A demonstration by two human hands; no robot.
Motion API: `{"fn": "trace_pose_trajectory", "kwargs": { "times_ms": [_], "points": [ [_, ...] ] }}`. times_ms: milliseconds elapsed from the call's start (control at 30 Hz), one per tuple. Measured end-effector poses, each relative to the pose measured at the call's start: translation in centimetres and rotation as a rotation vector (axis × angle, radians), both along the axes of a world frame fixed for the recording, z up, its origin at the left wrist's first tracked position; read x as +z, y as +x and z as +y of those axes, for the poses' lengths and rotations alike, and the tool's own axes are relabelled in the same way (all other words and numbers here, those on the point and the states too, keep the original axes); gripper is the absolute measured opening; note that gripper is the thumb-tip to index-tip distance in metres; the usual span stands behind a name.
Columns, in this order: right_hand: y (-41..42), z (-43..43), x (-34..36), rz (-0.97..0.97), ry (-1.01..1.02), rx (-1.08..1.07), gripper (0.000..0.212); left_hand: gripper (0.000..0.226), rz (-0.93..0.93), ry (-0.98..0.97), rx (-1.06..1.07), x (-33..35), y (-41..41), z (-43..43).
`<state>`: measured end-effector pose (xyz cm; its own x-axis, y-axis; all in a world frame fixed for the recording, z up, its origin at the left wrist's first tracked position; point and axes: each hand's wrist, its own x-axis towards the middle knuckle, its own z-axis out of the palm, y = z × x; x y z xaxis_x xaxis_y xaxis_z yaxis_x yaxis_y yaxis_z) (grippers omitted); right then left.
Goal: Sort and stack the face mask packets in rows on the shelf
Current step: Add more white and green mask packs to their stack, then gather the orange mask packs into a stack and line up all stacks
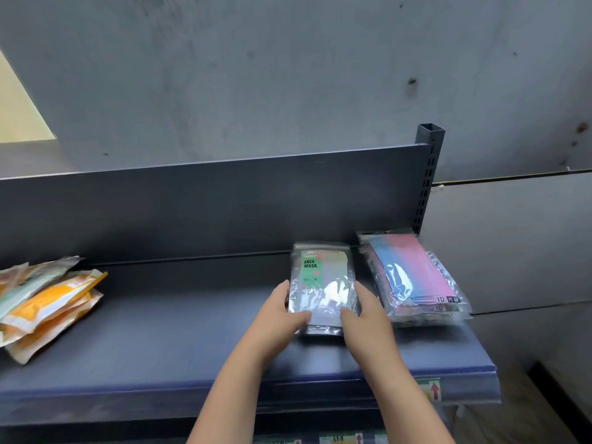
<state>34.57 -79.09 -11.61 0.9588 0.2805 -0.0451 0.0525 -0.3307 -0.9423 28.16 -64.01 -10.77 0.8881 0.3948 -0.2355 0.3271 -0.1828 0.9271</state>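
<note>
Both hands, left hand (282,310) and right hand (365,312), have fingers curled round the sides of the silvery green-labelled face mask packet (323,285), squaring it on the dark blue metal shelf (179,341) just left of the pink-and-blue mask stack (416,277); unsorted orange packets (48,302) wait far left
</note>
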Motion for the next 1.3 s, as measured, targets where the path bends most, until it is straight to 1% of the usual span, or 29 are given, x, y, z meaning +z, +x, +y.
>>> {"fn": "trace_pose_trajectory", "kwargs": {
  "times_ms": [67,133,233,300,333,400,467,533,567,667,800,967,1167,1300],
  "points": [
    [0.0,0.0,0.3,0.003,-0.002,0.013,0.046,0.058,-0.013,0.015,0.019,0.1,-0.1,0.0],
    [0.0,0.0,0.3,-0.001,-0.052,0.018,0.049,0.058,-0.028,0.031,0.022,0.1,-0.2,-0.1],
    [-0.4,0.2,0.5,-0.114,-0.221,0.032,0.061,0.045,-0.076,-0.018,0.099,0.0,-0.1,0.2],
    [-0.6,0.6,1.0,-0.212,-0.265,0.052,0.064,0.049,-0.127,0.031,0.222,0.2,-0.2,1.0],
    [-0.7,0.9,1.2,-0.255,-0.268,0.064,0.064,0.05,-0.155,0.086,0.266,0.6,-0.5,1.5],
    [-0.9,1.6,2.2,-0.34,-0.268,0.079,0.065,0.049,-0.206,0.255,0.301,1.5,-1.3,2.5],
    [-1.3,2.5,3.3,-0.401,-0.271,0.084,0.065,0.053,-0.214,0.498,0.286,2.6,-2.4,3.6],
    [-2.0,3.7,4.2,-0.439,-0.273,0.097,0.064,0.059,-0.18,0.756,0.238,3.7,-3.6,4.7],
    [-2.4,4.5,4.6,-0.463,-0.276,0.107,0.064,0.062,-0.162,0.846,0.213,4.1,-4.2,5.2],
    [-4.3,6.9,5.4,-0.494,-0.304,0.135,0.064,0.067,-0.105,0.981,0.167,4.8,-5.9,6.7],
    [-7.1,10.5,5.6,-0.464,-0.353,0.178,0.065,0.068,-0.063,1.027,0.152,4.7,-8.8,9.7],
    [-10.9,15.0,5.0,-0.429,-0.366,0.196,0.066,0.068,0.003,1.064,0.143,4.4,-13.1,14.6],
    [-14.8,18.9,3.6,-0.358,-0.33,0.211,0.065,0.069,0.04,1.027,0.137,3.2,-17.0,19.1],
    [-15.2,21.5,2.8,-0.333,-0.33,0.242,0.063,0.068,0.049,0.997,0.135,2.5,-17.9,21.7]
  ]
}}
